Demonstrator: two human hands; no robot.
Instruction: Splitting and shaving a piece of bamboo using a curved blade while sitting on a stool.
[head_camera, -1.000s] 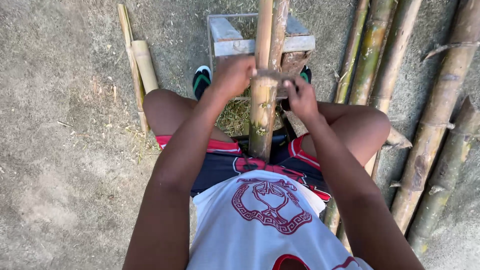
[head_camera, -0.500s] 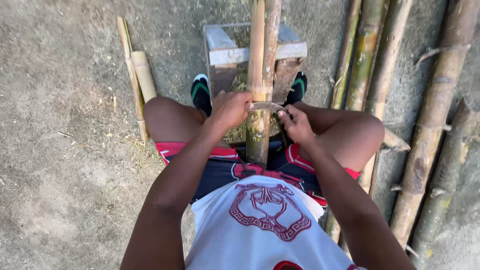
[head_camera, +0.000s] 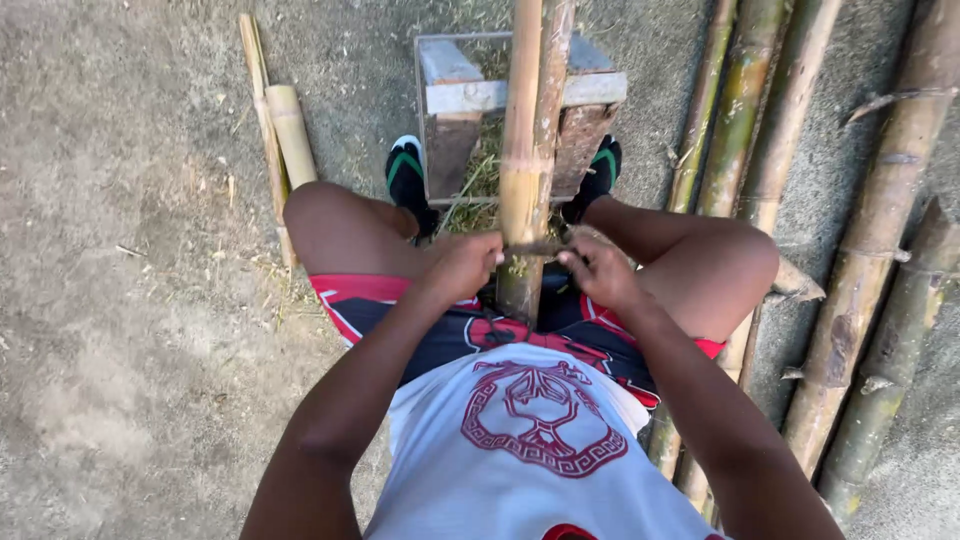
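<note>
I sit with a bamboo pole (head_camera: 522, 150) running from between my thighs out over a wooden stand (head_camera: 470, 95). A thin metal blade (head_camera: 535, 247) lies crosswise on the pole. My left hand (head_camera: 462, 266) grips the blade's left end and my right hand (head_camera: 598, 270) grips its right end, both pressed against the pole close to my lap. A second, thinner pole (head_camera: 553, 60) lies beside the first on the stand.
Several long bamboo poles (head_camera: 880, 230) lie on the ground to my right. Two short bamboo pieces (head_camera: 290, 130) lie to the left of my left knee. My feet in dark shoes (head_camera: 405, 170) flank the stand. Shavings litter the dirt.
Both hands have drawn the blade along the pole toward my body. The view has shifted so the stand sits lower in the frame.
</note>
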